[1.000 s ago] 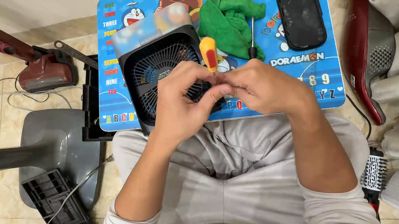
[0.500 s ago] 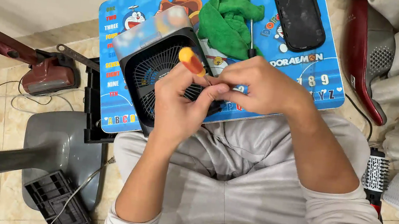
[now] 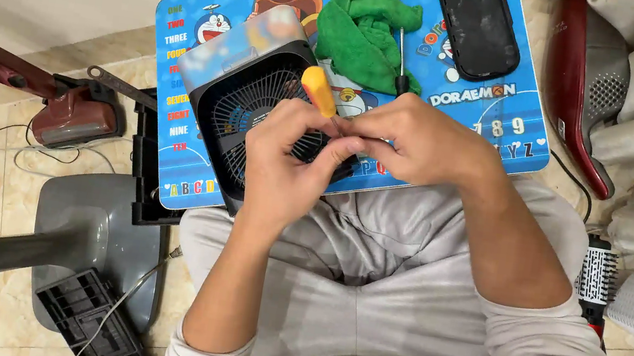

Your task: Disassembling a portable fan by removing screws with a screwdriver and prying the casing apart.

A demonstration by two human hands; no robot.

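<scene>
A small black box fan [image 3: 248,105] with a round grille lies on a blue cartoon-printed lap table [image 3: 504,105] over my knees. My left hand [image 3: 285,165] grips a screwdriver with an orange-yellow handle [image 3: 319,90], its tip hidden among my fingers over the fan's lower right corner. My right hand [image 3: 415,138] is closed against the left hand at the same spot; what its fingers pinch is hidden. Both hands cover that corner of the fan.
A green cloth [image 3: 364,30], a thin second screwdriver [image 3: 401,61] and a black oval cover [image 3: 477,22] lie on the table's far side. A red-and-grey vacuum [image 3: 67,111] is on the floor at left, another [image 3: 578,83] at right, with a round hairbrush [image 3: 593,278].
The screwdriver handle has shifted slightly left and tilted as my left hand turned; both hands stay together on the fan's corner.
</scene>
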